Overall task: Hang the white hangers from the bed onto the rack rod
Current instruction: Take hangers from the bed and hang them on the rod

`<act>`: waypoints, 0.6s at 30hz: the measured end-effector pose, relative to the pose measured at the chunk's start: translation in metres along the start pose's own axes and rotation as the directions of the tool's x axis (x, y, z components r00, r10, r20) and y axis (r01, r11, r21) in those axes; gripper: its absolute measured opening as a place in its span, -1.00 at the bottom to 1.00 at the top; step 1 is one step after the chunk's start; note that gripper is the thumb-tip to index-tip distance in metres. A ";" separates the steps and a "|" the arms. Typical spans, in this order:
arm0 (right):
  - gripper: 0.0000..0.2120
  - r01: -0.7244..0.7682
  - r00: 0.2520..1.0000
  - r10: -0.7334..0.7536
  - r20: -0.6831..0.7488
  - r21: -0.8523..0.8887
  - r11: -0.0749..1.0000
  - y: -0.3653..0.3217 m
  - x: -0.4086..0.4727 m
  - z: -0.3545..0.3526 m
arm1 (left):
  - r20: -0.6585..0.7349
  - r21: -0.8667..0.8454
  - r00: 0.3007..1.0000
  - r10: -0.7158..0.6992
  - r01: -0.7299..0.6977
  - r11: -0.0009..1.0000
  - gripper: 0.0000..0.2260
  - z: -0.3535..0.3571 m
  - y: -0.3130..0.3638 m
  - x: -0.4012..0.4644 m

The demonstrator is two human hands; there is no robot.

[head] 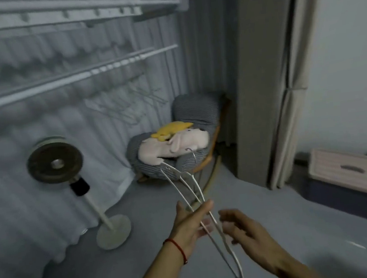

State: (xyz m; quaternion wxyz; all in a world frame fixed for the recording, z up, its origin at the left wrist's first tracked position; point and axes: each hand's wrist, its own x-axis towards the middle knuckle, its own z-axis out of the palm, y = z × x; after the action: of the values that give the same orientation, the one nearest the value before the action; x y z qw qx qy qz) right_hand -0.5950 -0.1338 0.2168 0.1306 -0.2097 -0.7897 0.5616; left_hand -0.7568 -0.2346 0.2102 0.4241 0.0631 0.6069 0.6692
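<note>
The left hand (192, 224) has its thumb and fingers pinched on the wires of a small bundle of white hangers (198, 205), gripping them about midway along; how many hangers are in the bundle is hard to tell through the blur, two or three it seems; the right hand (244, 227) is open, fingers loosely curled, just beside the lower wires and seemingly not touching them, though the blur leaves that unsure

The bundle is held low in front of the body, tilted, with the metal hook (192, 152) pointing up and away and the shoulder ends hanging down toward the wrists

To do this step well, I judge the right hand should peel one hanger off by its neck while the left keeps the rest pinched flat, so the hooks do not snag each other; then turn the hook open-side down before lifting

The rack rod (70, 79) runs high on the left, well above the hands, with a few hangers (129, 103) already on it toward its right end; the stretch left of those looks free; another rail sits above it, so the hook should come in from below and in front; the fan (56, 163) and the chair (178, 144) stand under the rod, and the floor between is open
</note>
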 end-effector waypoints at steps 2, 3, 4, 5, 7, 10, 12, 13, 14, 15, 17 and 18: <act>-0.71 0.181 0.979 -0.188 -0.079 -0.092 0.979 -0.044 0.048 0.029 | -0.032 0.046 0.998 0.046 -0.044 0.998 0.28 -0.045 0.023 0.005; -0.60 0.268 0.956 -0.280 -0.083 -0.129 0.955 -0.068 0.072 0.043 | -0.043 0.063 0.997 0.062 -0.059 0.996 0.30 -0.066 0.033 0.007; -0.50 0.344 0.931 -0.359 -0.072 -0.164 0.924 -0.090 0.095 0.055 | -0.050 0.071 0.996 0.072 -0.068 0.995 0.27 -0.086 0.041 0.010; -0.42 0.410 0.904 -0.425 -0.047 -0.192 0.892 -0.110 0.117 0.067 | -0.057 0.080 0.995 0.082 -0.077 0.994 0.21 -0.104 0.048 0.014; -0.32 0.503 0.860 -0.508 0.040 -0.230 0.833 -0.142 0.155 0.087 | -0.049 0.085 0.995 0.084 -0.080 0.993 0.14 -0.135 0.059 0.020; -0.37 0.591 0.806 -0.571 0.158 -0.277 0.758 -0.163 0.198 0.106 | -0.016 0.091 0.996 0.090 -0.088 0.992 0.22 -0.173 0.072 0.030; -0.42 0.629 0.777 -0.591 0.217 -0.237 0.740 -0.163 0.220 0.114 | -0.019 0.104 0.996 0.088 -0.086 0.991 0.26 -0.191 0.079 0.037; -0.43 0.641 0.766 -0.599 0.231 -0.219 0.735 -0.161 0.228 0.116 | -0.015 0.110 0.996 0.086 -0.084 0.990 0.28 -0.195 0.081 0.040; -0.43 0.645 0.762 -0.597 0.251 -0.200 0.738 -0.160 0.238 0.119 | -0.022 0.106 0.996 0.088 -0.085 0.991 0.28 -0.201 0.083 0.044; -0.41 0.647 0.756 -0.595 0.272 -0.178 0.741 -0.159 0.249 0.122 | -0.030 0.099 0.995 0.091 -0.088 0.991 0.28 -0.205 0.086 0.049; -0.39 0.649 0.746 -0.587 0.315 -0.144 0.747 -0.159 0.269 0.126 | -0.054 0.076 0.994 0.098 -0.094 0.993 0.27 -0.209 0.091 0.058; -0.39 0.651 0.738 -0.584 0.339 -0.129 0.748 -0.162 0.278 0.127 | -0.076 0.074 0.992 0.096 -0.090 0.993 0.26 -0.210 0.094 0.062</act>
State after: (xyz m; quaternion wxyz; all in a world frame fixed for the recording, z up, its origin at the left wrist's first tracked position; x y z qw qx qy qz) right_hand -0.9251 -0.1524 0.3183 0.1726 0.1326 -0.8859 0.4098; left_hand -0.9681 -0.3446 0.2116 0.3653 0.0795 0.6431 0.6683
